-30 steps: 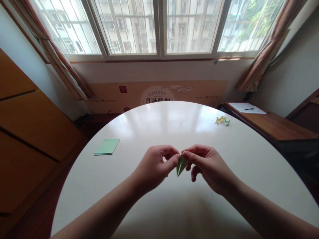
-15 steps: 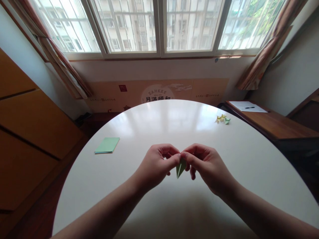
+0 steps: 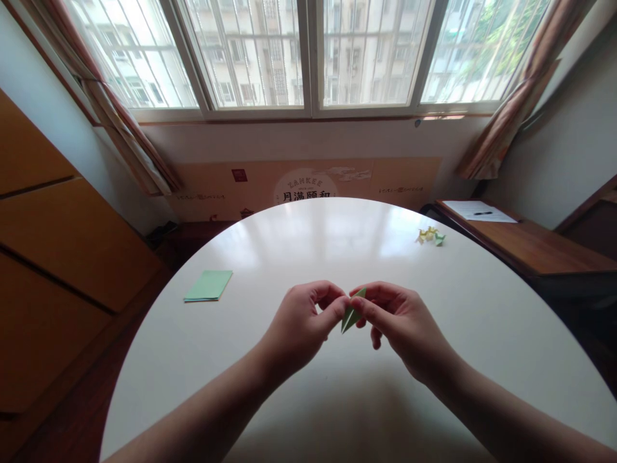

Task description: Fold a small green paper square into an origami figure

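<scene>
A small folded green paper (image 3: pixel 350 317), narrow and pointed at its lower end, is held above the white table between my two hands. My left hand (image 3: pixel 308 318) pinches its left edge between thumb and fingers. From the other side, my right hand (image 3: pixel 398 321) grips it with thumb and forefinger, the lower fingers curled loosely. The tips of both thumbs nearly meet over the paper and cover its middle. One pointed corner sticks up above the right thumb.
On the left of the round white table (image 3: pixel 308 251) lies a stack of green paper squares (image 3: pixel 209 285). Several small folded yellow and green paper pieces (image 3: pixel 430 236) sit at the far right. Beyond stands a wooden desk (image 3: pixel 535 247) with a white sheet (image 3: pixel 477 211) and a pen.
The folded paper has shifted up between my fingers, so its upper corner now shows above the right thumb and less hangs below. Both hands stay nearly in place.
</scene>
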A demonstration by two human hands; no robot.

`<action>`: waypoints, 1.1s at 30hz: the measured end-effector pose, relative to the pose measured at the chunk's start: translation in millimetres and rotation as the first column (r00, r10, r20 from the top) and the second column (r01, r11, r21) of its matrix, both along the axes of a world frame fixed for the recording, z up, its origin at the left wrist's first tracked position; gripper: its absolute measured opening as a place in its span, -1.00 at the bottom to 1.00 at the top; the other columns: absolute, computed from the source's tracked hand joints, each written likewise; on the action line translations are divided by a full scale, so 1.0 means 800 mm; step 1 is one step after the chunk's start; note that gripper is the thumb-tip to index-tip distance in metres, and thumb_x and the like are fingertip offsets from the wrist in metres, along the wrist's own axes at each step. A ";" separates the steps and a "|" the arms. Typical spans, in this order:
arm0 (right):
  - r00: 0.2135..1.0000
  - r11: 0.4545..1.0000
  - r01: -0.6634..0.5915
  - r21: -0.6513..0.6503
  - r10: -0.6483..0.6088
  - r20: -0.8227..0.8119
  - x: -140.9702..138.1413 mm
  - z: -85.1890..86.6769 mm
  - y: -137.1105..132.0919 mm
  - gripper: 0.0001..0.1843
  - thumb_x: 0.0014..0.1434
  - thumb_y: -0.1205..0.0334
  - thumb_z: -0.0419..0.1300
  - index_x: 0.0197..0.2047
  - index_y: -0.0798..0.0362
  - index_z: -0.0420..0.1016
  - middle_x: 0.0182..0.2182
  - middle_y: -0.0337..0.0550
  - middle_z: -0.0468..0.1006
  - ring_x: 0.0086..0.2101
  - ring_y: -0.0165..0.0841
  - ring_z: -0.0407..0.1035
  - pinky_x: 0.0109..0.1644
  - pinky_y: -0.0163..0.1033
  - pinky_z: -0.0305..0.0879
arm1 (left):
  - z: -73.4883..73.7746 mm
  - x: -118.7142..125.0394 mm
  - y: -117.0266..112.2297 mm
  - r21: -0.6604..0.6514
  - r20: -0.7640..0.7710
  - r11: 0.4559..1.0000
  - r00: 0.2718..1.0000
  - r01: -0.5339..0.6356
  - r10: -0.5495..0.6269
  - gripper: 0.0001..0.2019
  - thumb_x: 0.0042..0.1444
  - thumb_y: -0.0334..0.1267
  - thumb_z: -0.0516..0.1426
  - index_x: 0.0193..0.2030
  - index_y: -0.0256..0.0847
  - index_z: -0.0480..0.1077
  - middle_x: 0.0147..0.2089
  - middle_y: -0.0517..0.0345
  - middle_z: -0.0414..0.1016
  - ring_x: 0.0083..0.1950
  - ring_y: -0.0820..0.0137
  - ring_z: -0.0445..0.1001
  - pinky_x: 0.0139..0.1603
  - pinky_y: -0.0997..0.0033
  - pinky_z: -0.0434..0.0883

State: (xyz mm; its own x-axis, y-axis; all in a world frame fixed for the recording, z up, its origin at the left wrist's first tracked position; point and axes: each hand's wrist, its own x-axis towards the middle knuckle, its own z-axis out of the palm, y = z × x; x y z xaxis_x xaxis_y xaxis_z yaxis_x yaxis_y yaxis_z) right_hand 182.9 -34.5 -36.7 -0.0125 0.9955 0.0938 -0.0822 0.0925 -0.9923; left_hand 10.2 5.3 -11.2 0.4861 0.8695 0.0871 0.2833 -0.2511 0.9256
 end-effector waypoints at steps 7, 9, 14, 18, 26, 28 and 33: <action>0.999 0.999 0.033 0.006 -0.033 -0.025 0.000 0.002 -0.001 -0.75 0.15 0.04 0.36 -0.32 0.09 0.62 -0.46 -0.11 0.58 -0.45 -0.33 0.42 -0.60 -0.37 0.30 | 0.003 0.001 -0.001 -0.030 0.004 1.000 1.000 0.003 -0.003 -0.78 0.20 -0.17 0.16 -0.32 -0.30 0.52 -0.40 0.09 0.53 -0.42 0.41 0.42 -0.54 0.54 0.37; 0.999 1.000 0.023 0.001 -0.023 -0.026 -0.001 0.001 -0.001 -0.76 0.15 0.05 0.35 -0.32 0.08 0.61 -0.45 -0.11 0.58 -0.44 -0.33 0.42 -0.60 -0.37 0.31 | 0.002 0.002 0.000 -0.041 0.014 0.999 1.000 -0.002 0.002 -0.79 0.19 -0.19 0.16 -0.33 -0.30 0.51 -0.42 0.11 0.51 -0.44 0.43 0.40 -0.54 0.54 0.37; 0.999 0.999 -0.033 -0.019 0.033 0.011 -0.002 0.002 -0.001 -0.78 0.14 0.08 0.34 -0.35 0.07 0.60 -0.44 -0.11 0.56 -0.40 -0.29 0.43 -0.57 -0.35 0.32 | -0.001 0.002 -0.001 0.046 -0.014 0.999 1.000 -0.018 0.018 -0.82 0.17 -0.25 0.14 -0.38 -0.28 0.49 -0.46 0.17 0.46 -0.46 0.46 0.37 -0.49 0.53 0.37; 1.000 1.000 -0.027 -0.016 0.027 -0.011 -0.003 0.002 -0.001 -0.81 0.13 0.11 0.34 -0.36 0.08 0.60 -0.46 -0.14 0.54 -0.41 -0.31 0.41 -0.56 -0.35 0.31 | -0.001 0.003 -0.003 0.097 -0.045 0.995 0.999 -0.015 0.019 -0.83 0.18 -0.27 0.12 -0.37 -0.27 0.48 -0.45 0.17 0.47 -0.47 0.46 0.37 -0.47 0.52 0.38; 0.996 0.999 0.031 -0.015 -0.032 -0.079 -0.009 -0.001 -0.005 -0.81 0.14 0.12 0.34 -0.37 0.08 0.59 -0.47 -0.14 0.53 -0.40 -0.32 0.39 -0.53 -0.35 0.31 | 0.002 0.007 -0.008 0.128 -0.091 0.991 0.995 -0.037 0.049 -0.82 0.17 -0.26 0.14 -0.41 -0.26 0.48 -0.47 0.16 0.47 -0.48 0.46 0.36 -0.52 0.53 0.30; 0.995 0.999 0.031 -0.013 -0.032 -0.090 -0.010 -0.002 -0.006 -0.80 0.14 0.11 0.34 -0.37 0.07 0.59 -0.47 -0.15 0.53 -0.39 -0.32 0.39 -0.51 -0.34 0.32 | 0.003 0.007 -0.008 0.130 -0.094 0.991 0.995 -0.032 0.044 -0.83 0.16 -0.28 0.13 -0.40 -0.26 0.49 -0.48 0.17 0.46 -0.49 0.47 0.34 -0.53 0.54 0.28; 0.977 0.994 0.112 -0.017 -0.113 -0.180 -0.001 0.003 -0.003 -0.79 0.11 0.08 0.38 -0.35 0.05 0.59 -0.45 -0.15 0.55 -0.40 -0.31 0.43 -0.52 -0.35 0.33 | 0.002 0.008 -0.010 0.131 -0.133 0.991 0.991 -0.008 0.025 -0.87 0.10 -0.37 0.12 -0.45 -0.25 0.45 -0.50 0.21 0.42 -0.49 0.49 0.32 -0.53 0.56 0.24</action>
